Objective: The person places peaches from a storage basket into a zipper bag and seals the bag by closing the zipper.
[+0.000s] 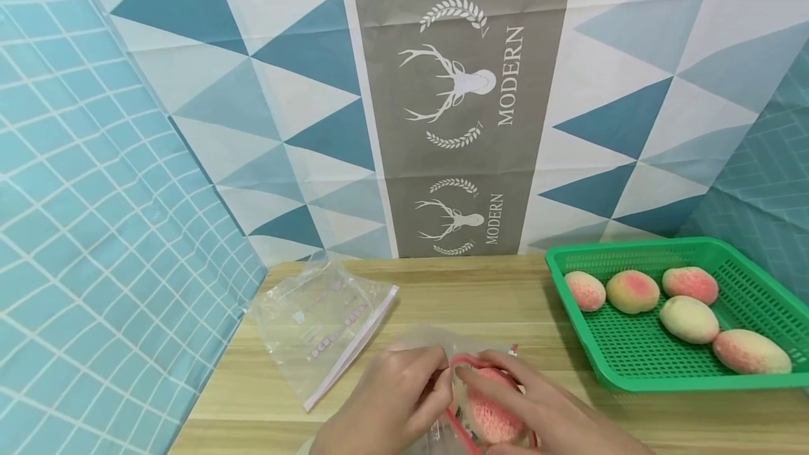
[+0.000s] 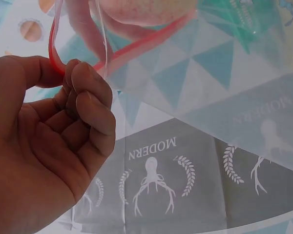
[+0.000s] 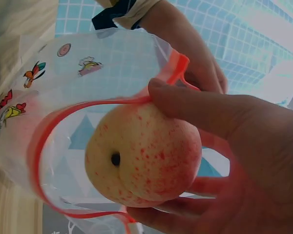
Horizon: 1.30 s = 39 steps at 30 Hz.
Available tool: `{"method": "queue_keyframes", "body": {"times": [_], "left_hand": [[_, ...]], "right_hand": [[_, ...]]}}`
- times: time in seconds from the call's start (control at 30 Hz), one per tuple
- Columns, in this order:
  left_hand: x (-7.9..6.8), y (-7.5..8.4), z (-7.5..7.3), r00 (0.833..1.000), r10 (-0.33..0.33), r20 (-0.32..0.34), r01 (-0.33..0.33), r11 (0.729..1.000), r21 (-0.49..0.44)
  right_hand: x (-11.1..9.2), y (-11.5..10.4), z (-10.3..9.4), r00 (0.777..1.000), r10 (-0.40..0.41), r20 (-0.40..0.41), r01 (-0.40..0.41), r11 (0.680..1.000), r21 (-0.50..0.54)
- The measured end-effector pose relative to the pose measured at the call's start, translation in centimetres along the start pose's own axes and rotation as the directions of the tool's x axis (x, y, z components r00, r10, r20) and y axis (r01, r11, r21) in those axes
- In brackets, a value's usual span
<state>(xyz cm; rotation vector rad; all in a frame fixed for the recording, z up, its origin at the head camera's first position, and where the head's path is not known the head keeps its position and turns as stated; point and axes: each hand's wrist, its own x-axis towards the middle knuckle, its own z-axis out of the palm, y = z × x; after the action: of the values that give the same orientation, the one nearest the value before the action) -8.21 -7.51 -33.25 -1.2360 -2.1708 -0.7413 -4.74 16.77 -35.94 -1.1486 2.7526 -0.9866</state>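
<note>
A clear zip bag (image 3: pixel 88 53) with a red zip edge and small printed pictures is held up with its mouth apart. My left hand (image 1: pixel 395 399) pinches the red edge between thumb and fingers, seen close in the left wrist view at the left hand (image 2: pixel 53 122). A pink and cream peach (image 3: pixel 146 156) sits at the bag's mouth, inside the loop of the red edge. My right hand (image 1: pixel 543 406) grips that peach; in the right wrist view the thumb of the right hand (image 3: pixel 249 151) lies over its top and the fingers lie beneath.
At the right stands a green basket (image 1: pixel 584 343) with several peaches (image 1: pixel 689 319) in it. Another clear zip bag (image 1: pixel 329 321) with a pale zip edge lies flat on the wooden table (image 1: pixel 234 406) at the left. A patterned cloth (image 1: pixel 303 104) hangs behind the table.
</note>
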Motion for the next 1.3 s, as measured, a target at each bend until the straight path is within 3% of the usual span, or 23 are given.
{"method": "queue_keyframes", "body": {"times": [0.23,0.43,0.6,0.7,0.87,0.93,1.0,1.1,1.2,1.3], "left_hand": [[0.0,-0.1,0.9,0.994,0.108,-0.013,-0.107,0.993,0.057],[0.0,0.1,1.2,0.994,0.11,-0.028,-0.108,0.992,0.071],[0.1,0.3,1.2,0.994,0.103,-0.023,-0.101,0.992,0.074],[0.2,0.5,1.0,0.997,0.078,-0.023,-0.077,0.996,0.05],[0.4,0.6,0.6,0.999,0.049,-0.025,-0.048,0.999,0.012],[0.6,0.6,0.6,0.998,0.055,-0.02,-0.055,0.998,0.02],[0.7,0.8,0.7,0.998,0.057,-0.013,-0.056,0.998,0.022],[0.9,1.0,0.7,0.998,0.06,-0.003,-0.06,0.998,0.03],[1.1,1.1,0.7,0.998,0.069,0.0,-0.069,0.996,0.059],[1.1,1.1,0.9,0.995,0.103,-0.003,-0.103,0.99,0.096]], "right_hand": [[-0.3,0.5,0.6,0.996,0.089,0.007,-0.089,0.992,-0.085],[-0.5,1.3,1.0,0.993,0.099,-0.068,-0.111,0.974,-0.196],[-0.5,1.8,0.8,0.996,0.066,-0.054,-0.079,0.951,-0.299],[-0.5,2.0,0.6,0.995,0.094,-0.014,-0.094,0.949,-0.302],[-1.1,2.5,-1.1,0.981,0.182,0.065,-0.166,0.965,-0.203],[-1.8,3.2,-2.1,0.988,0.153,0.007,-0.148,0.966,-0.21],[-2.7,4.2,-3.3,0.986,0.13,-0.105,-0.154,0.949,-0.275],[-4.1,6.9,-5.4,0.954,0.106,-0.279,-0.206,0.909,-0.362],[-6.0,10.0,-7.6,0.909,0.264,-0.324,-0.371,0.866,-0.336],[-8.1,13.6,-9.0,0.842,0.463,-0.275,-0.532,0.798,-0.283]]}}
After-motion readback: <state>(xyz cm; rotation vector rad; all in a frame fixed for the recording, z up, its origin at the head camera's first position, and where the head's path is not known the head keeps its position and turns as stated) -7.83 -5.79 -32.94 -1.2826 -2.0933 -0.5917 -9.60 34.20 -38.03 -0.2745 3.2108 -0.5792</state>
